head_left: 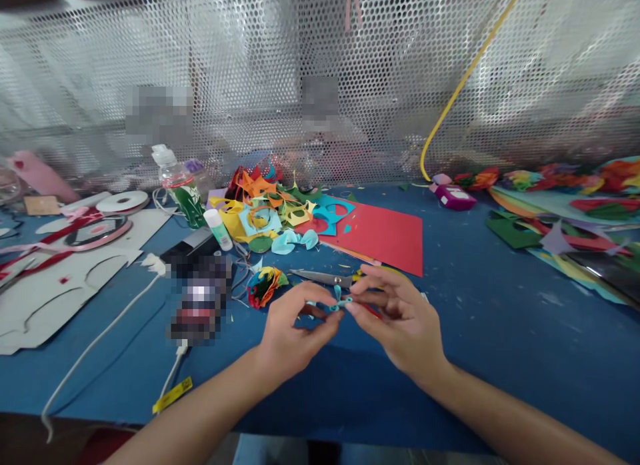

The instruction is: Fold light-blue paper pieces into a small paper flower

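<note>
Head cam: L hand [300, 326] & R hand [407, 322] pinch blue paper [339, 299] between them over tabletop [330, 398], prob. to steady so tiny a pc., w/ scissors [320, 277] just beyond at 12 o'clock, prob. for easy reach.

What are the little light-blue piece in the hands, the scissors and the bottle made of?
Light-blue piece: probably matte paper, thin and curled.
Scissors: likely metal blades, grey with a dull shine.
Bottle: apparently glossy clear plastic, see-through near the top.
</note>
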`<act>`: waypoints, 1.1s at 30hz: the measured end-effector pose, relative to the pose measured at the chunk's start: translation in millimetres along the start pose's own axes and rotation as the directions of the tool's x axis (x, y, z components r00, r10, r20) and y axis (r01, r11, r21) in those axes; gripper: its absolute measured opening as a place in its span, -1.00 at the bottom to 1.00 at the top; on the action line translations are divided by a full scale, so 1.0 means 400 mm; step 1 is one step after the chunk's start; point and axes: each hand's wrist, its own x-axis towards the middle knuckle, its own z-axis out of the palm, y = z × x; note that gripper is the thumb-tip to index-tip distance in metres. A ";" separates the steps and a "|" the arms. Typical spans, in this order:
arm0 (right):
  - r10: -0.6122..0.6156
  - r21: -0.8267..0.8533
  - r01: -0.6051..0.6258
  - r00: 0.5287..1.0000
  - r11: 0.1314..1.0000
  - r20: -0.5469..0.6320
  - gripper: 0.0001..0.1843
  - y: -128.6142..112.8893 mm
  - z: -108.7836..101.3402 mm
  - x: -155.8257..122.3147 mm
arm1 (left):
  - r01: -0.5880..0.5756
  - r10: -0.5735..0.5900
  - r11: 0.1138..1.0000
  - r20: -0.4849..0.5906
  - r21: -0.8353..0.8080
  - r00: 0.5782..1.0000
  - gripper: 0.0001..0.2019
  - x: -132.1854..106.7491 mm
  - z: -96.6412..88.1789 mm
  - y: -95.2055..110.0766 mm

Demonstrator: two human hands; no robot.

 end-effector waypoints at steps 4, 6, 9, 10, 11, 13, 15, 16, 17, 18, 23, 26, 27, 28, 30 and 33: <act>-0.015 -0.014 0.016 0.999 1.000 0.041 -0.53 0.000 0.001 0.002 | -0.012 0.012 0.999 0.003 -0.030 1.000 -0.78 0.000 0.001 0.001; -0.005 -0.009 0.005 0.999 1.000 0.052 -0.52 0.001 0.002 0.002 | -0.007 0.007 1.000 0.006 -0.030 1.000 -0.79 0.001 0.001 0.002; 0.001 0.005 -0.002 0.997 1.000 0.076 -0.53 0.004 0.001 0.001 | -0.001 0.002 1.000 0.007 -0.014 1.000 -0.80 0.003 -0.001 0.003; -0.008 0.006 0.007 0.996 1.000 0.088 -0.52 0.005 0.000 0.000 | 0.002 -0.002 1.000 0.006 -0.010 1.000 -0.81 0.004 -0.003 0.002; -0.023 0.005 0.023 0.995 1.000 0.099 -0.51 0.005 -0.001 -0.001 | 0.011 -0.011 1.000 0.007 -0.006 1.000 -0.81 0.005 -0.004 0.002; -0.062 0.006 0.061 0.991 0.998 0.116 -0.52 0.006 -0.005 -0.001 | 0.047 -0.047 0.999 0.009 0.003 0.999 -0.83 0.009 -0.009 0.000; -0.094 0.021 0.092 0.989 0.996 0.112 -0.57 0.007 -0.011 0.001 | 0.095 -0.095 0.995 0.007 0.019 0.995 -0.85 0.014 -0.014 -0.003; -0.100 0.026 0.098 0.990 0.995 0.100 -0.61 0.008 -0.014 0.003 | 0.121 -0.121 0.992 0.005 0.028 0.993 -0.86 0.016 -0.016 -0.005; -0.097 0.022 0.095 0.991 0.995 0.087 -0.65 0.010 -0.017 0.007 | 0.142 -0.142 0.989 0.003 0.036 0.990 -0.86 0.019 -0.018 -0.007; -0.085 0.005 0.085 0.993 0.996 0.079 -0.68 0.013 -0.020 0.011 | 0.156 -0.156 0.987 -0.003 0.041 0.988 -0.86 0.021 -0.020 -0.010; -0.013 -0.191 0.047 0.984 0.980 0.179 -0.81 0.037 -0.026 0.038 | 0.214 -0.214 0.977 0.017 0.019 0.977 -0.88 0.030 -0.022 -0.024; -0.009 -0.225 0.071 0.965 0.972 0.264 -0.83 0.046 -0.023 0.047 | 0.251 -0.252 0.968 0.053 0.017 0.966 -0.86 0.032 -0.022 -0.032; -0.012 -0.231 0.081 0.959 0.970 0.284 -0.81 0.047 -0.022 0.049 | 0.258 -0.259 0.966 0.061 0.018 0.964 -0.86 0.032 -0.023 -0.034; -0.018 -0.235 0.092 0.954 0.968 0.299 -0.79 0.048 -0.020 0.051 | 0.263 -0.263 0.965 0.067 0.017 0.962 -0.85 0.033 -0.024 -0.037; -0.029 -0.244 0.112 0.947 0.963 0.320 -0.75 0.047 -0.019 0.054 | 0.263 -0.263 0.965 0.071 0.011 0.962 -0.83 0.032 -0.026 -0.043; -0.030 -0.254 0.122 0.940 0.960 0.339 -0.76 0.044 -0.018 0.055 | 0.250 -0.250 0.968 0.069 0.003 0.966 -0.82 0.032 -0.027 -0.049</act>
